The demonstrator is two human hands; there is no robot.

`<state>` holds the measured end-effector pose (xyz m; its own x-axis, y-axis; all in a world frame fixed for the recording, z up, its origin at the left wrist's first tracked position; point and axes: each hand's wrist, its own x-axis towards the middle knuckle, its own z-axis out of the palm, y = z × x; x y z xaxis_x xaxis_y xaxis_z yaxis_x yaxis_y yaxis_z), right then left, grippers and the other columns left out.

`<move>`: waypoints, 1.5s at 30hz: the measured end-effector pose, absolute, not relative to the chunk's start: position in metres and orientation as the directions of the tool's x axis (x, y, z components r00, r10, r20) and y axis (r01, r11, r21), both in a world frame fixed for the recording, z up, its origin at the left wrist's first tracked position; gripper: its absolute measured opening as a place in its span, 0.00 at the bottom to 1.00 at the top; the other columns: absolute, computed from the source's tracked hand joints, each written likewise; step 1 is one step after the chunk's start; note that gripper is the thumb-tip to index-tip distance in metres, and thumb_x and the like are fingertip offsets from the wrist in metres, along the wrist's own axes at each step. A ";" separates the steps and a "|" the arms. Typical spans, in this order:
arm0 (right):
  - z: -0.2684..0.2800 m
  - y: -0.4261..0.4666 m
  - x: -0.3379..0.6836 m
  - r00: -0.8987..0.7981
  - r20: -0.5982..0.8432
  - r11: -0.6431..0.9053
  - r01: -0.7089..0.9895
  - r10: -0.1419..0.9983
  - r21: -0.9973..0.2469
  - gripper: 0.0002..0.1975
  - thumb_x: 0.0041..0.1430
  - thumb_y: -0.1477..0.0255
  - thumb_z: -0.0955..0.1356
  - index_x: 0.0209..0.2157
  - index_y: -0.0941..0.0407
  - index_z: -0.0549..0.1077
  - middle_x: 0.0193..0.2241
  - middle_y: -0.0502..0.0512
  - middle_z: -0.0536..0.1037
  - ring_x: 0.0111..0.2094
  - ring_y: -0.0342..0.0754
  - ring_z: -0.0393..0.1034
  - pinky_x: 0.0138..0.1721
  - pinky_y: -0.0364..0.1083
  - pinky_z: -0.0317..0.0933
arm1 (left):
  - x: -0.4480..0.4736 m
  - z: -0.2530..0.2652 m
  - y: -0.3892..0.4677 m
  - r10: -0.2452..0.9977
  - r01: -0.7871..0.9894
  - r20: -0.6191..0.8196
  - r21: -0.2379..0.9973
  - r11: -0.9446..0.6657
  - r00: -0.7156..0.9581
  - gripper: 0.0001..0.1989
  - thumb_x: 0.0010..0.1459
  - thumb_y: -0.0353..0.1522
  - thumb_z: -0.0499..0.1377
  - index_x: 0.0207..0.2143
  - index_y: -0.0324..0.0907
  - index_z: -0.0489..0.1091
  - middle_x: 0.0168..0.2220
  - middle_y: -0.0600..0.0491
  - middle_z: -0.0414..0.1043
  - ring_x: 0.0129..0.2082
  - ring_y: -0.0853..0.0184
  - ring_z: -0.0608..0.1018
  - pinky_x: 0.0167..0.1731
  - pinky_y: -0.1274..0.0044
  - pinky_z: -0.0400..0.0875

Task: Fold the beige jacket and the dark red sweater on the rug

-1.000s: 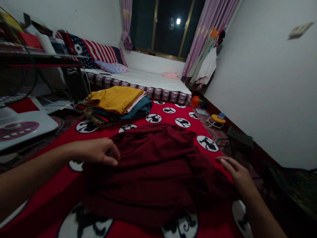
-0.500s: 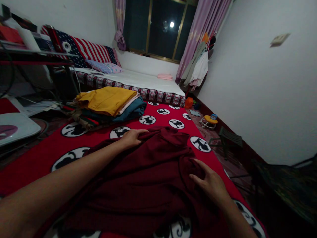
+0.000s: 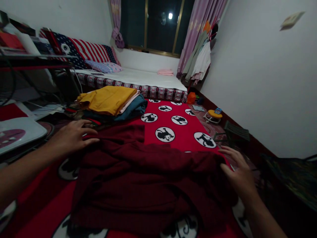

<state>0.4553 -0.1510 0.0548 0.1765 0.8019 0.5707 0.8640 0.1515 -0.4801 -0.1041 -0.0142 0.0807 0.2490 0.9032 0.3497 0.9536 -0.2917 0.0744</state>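
A crumpled maroon garment (image 3: 138, 185), which looks like a long-sleeved top, lies across a red blanket (image 3: 133, 122) printed with black figures in white circles. Beside its upper left part is my left hand (image 3: 74, 135), the thumb and fingers apart. My right hand (image 3: 240, 172) is at the garment's right edge, also with fingers spread and the thumb near the cloth. Whether either hand's fingertips press on the fabric is hard to make out. Behind the left hand sits a folded pile with a yellow garment (image 3: 109, 99) on top and a teal garment (image 3: 133, 109) below.
A bed (image 3: 138, 77) stands under the window. To the left are a desk (image 3: 37, 61) and a white-topped surface (image 3: 19, 135). Along the right wall are a yellow stool (image 3: 214, 114), a dark folding stool (image 3: 235, 130) and a dark patterned chair (image 3: 294, 185).
My hands have moved apart, the left one to the left and the right one to the right. The maroon garment is spread wider, and its upper edge lies nearer to me.
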 end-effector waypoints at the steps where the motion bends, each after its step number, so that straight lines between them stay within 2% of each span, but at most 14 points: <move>1: 0.060 -0.146 0.448 0.165 0.561 0.154 0.865 0.811 -0.478 0.18 0.52 0.66 0.65 0.45 0.53 0.72 0.52 0.58 0.72 0.54 0.56 0.65 0.57 0.57 0.56 | -0.098 0.080 -0.015 0.881 0.944 0.383 0.060 -0.325 0.279 0.21 0.54 0.49 0.55 0.38 0.44 0.77 0.54 0.49 0.68 0.52 0.57 0.69 0.55 0.65 0.62; 6: 0.060 -0.131 0.405 -0.099 0.281 0.189 0.930 0.955 -0.314 0.40 0.50 0.61 0.72 0.63 0.51 0.57 0.55 0.61 0.70 0.54 0.60 0.67 0.51 0.57 0.63 | -0.049 0.079 -0.017 0.826 0.801 0.238 0.218 -0.558 0.511 0.30 0.57 0.47 0.55 0.60 0.47 0.61 0.63 0.48 0.57 0.58 0.58 0.66 0.57 0.69 0.61; 8: 0.054 -0.133 0.393 -0.205 0.184 0.244 0.944 0.961 -0.224 0.40 0.50 0.67 0.72 0.64 0.48 0.56 0.51 0.59 0.73 0.49 0.59 0.70 0.47 0.55 0.66 | -0.036 0.077 -0.020 0.810 0.766 0.075 0.283 -0.577 0.582 0.37 0.55 0.43 0.58 0.65 0.48 0.53 0.61 0.48 0.62 0.56 0.58 0.69 0.54 0.71 0.64; 10: 0.052 -0.139 0.388 -0.290 0.120 0.308 0.933 0.950 -0.188 0.33 0.53 0.74 0.68 0.61 0.44 0.62 0.48 0.56 0.75 0.45 0.55 0.72 0.43 0.52 0.67 | -0.030 0.078 -0.028 0.777 0.746 -0.048 0.320 -0.583 0.628 0.35 0.54 0.38 0.60 0.64 0.50 0.55 0.55 0.50 0.69 0.52 0.59 0.73 0.51 0.73 0.66; 14: 0.073 -0.150 0.393 -0.425 0.000 0.393 0.837 0.905 -0.379 0.21 0.58 0.77 0.63 0.49 0.45 0.75 0.43 0.53 0.78 0.40 0.50 0.74 0.40 0.46 0.67 | -0.026 0.097 -0.048 0.713 0.705 -0.172 0.419 -0.572 0.680 0.24 0.49 0.29 0.60 0.51 0.51 0.72 0.44 0.54 0.76 0.43 0.62 0.78 0.40 0.80 0.69; 19: 0.131 -0.101 0.416 -0.472 -0.127 0.286 0.705 0.873 -0.649 0.13 0.54 0.71 0.66 0.38 0.51 0.80 0.34 0.50 0.81 0.35 0.51 0.75 0.37 0.47 0.69 | -0.011 0.154 -0.017 0.594 0.665 -0.336 0.545 -0.510 0.731 0.13 0.44 0.29 0.63 0.36 0.43 0.78 0.31 0.56 0.77 0.30 0.64 0.77 0.28 0.81 0.69; 21: 0.152 -0.058 0.423 -0.361 0.027 0.291 0.702 0.932 -0.650 0.12 0.51 0.67 0.68 0.36 0.55 0.80 0.32 0.52 0.81 0.33 0.53 0.74 0.36 0.50 0.69 | 0.001 0.176 0.018 0.712 0.730 -0.247 0.445 -0.519 0.657 0.14 0.48 0.30 0.61 0.40 0.40 0.77 0.32 0.54 0.77 0.31 0.65 0.77 0.33 0.79 0.70; 23: 0.166 -0.016 0.425 -0.109 0.393 0.332 0.758 0.913 -0.562 0.15 0.51 0.67 0.69 0.41 0.56 0.78 0.36 0.55 0.80 0.39 0.55 0.73 0.44 0.55 0.67 | 0.013 0.189 0.050 0.906 0.861 0.158 0.281 -0.423 0.393 0.18 0.55 0.29 0.54 0.47 0.34 0.74 0.36 0.50 0.76 0.38 0.62 0.76 0.42 0.72 0.70; 25: 0.168 0.012 0.420 0.040 0.636 0.304 0.854 0.771 -0.422 0.22 0.51 0.67 0.71 0.49 0.57 0.74 0.45 0.60 0.77 0.49 0.58 0.69 0.52 0.59 0.61 | 0.024 0.189 0.071 0.840 0.885 0.458 0.204 -0.418 0.291 0.23 0.57 0.27 0.53 0.55 0.32 0.67 0.47 0.45 0.72 0.50 0.56 0.72 0.52 0.66 0.64; 27: 0.158 0.016 0.408 0.023 0.721 0.299 0.901 0.693 -0.316 0.28 0.52 0.66 0.70 0.55 0.58 0.69 0.51 0.64 0.72 0.55 0.60 0.64 0.56 0.60 0.56 | 0.030 0.173 0.075 0.780 0.860 0.525 0.162 -0.484 0.340 0.25 0.57 0.27 0.55 0.58 0.32 0.64 0.53 0.40 0.67 0.55 0.54 0.68 0.56 0.65 0.60; 34: 0.075 -0.055 0.381 -0.454 0.332 0.513 0.851 0.827 -0.115 0.31 0.51 0.71 0.69 0.58 0.53 0.65 0.58 0.60 0.66 0.58 0.56 0.60 0.58 0.56 0.56 | 0.016 0.069 0.012 0.638 0.627 0.284 0.142 -0.766 0.716 0.27 0.51 0.18 0.53 0.51 0.45 0.72 0.59 0.47 0.63 0.59 0.59 0.66 0.58 0.68 0.62; 38: 0.050 -0.057 0.403 -0.413 0.225 0.416 0.909 0.882 0.038 0.42 0.40 0.84 0.65 0.61 0.55 0.60 0.63 0.62 0.59 0.62 0.59 0.53 0.59 0.59 0.53 | 0.008 0.051 -0.029 0.555 0.527 0.191 0.179 -0.831 0.809 0.33 0.50 0.19 0.54 0.58 0.50 0.65 0.65 0.47 0.53 0.64 0.56 0.60 0.60 0.63 0.59; 41: 0.043 -0.046 0.418 -0.295 0.235 0.277 0.955 0.926 0.105 0.43 0.40 0.87 0.64 0.61 0.55 0.61 0.62 0.64 0.62 0.58 0.61 0.59 0.53 0.58 0.59 | 0.015 0.054 -0.048 0.506 0.480 0.184 0.169 -0.861 0.842 0.34 0.49 0.22 0.58 0.59 0.52 0.64 0.68 0.48 0.46 0.66 0.54 0.54 0.62 0.60 0.54; 45: 0.039 -0.034 0.420 -0.183 0.220 0.167 0.982 0.958 0.091 0.35 0.45 0.87 0.62 0.57 0.57 0.68 0.52 0.62 0.72 0.48 0.57 0.69 0.43 0.51 0.65 | 0.033 0.049 -0.050 0.470 0.446 0.145 0.171 -0.879 0.871 0.25 0.52 0.21 0.56 0.50 0.53 0.72 0.62 0.53 0.62 0.64 0.55 0.59 0.62 0.59 0.52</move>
<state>0.4204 -0.0342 0.0388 -0.1830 0.9581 0.2202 0.9818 0.1666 0.0911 0.0328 -0.0498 0.0493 0.8708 0.4698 0.1446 0.4457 -0.8787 0.1708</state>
